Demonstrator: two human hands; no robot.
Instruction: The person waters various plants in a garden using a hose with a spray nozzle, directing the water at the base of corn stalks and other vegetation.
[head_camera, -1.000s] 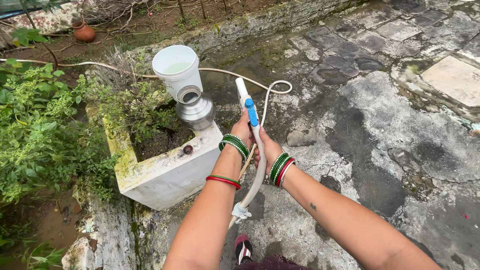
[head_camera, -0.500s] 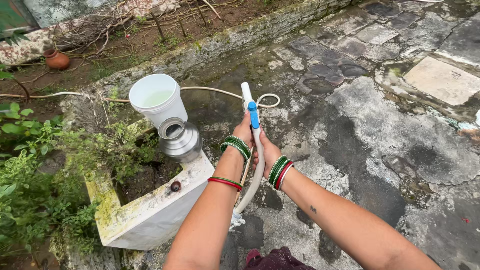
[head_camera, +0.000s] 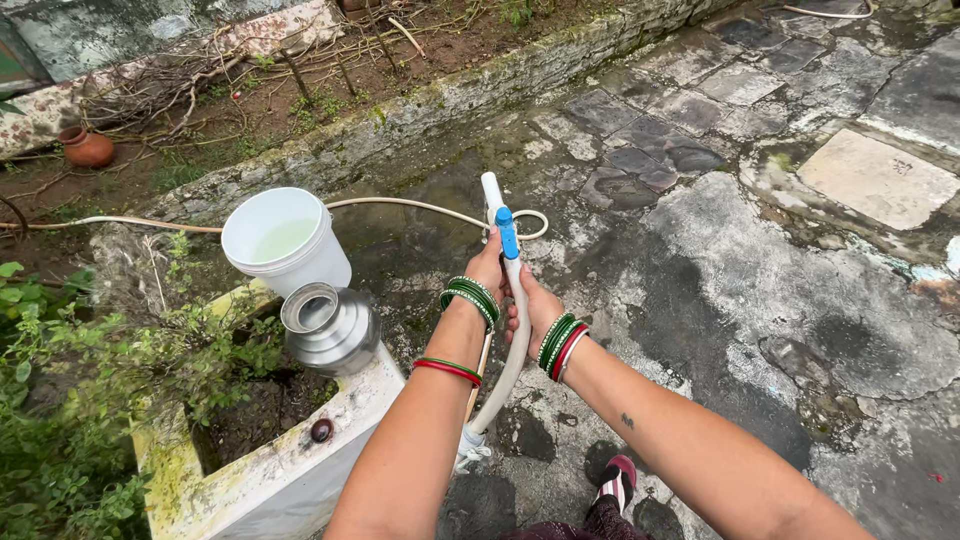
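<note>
Hose (head_camera: 512, 330) gripped; wet stone paving (head_camera: 760, 260) (outdoors).

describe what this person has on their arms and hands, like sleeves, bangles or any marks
Both forearms are bare, with no sleeves in view. The left hand has a stack of green bangles at the wrist, plus a red-and-green pair further up the forearm. The right hand wears green bangles with a red one. A small dark mark sits on the right forearm.

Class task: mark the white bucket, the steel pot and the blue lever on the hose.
white bucket (head_camera: 300, 268), head view, outer side wall.
steel pot (head_camera: 335, 335), head view, rounded shoulder.
blue lever (head_camera: 508, 234), head view, middle of its length.
</note>
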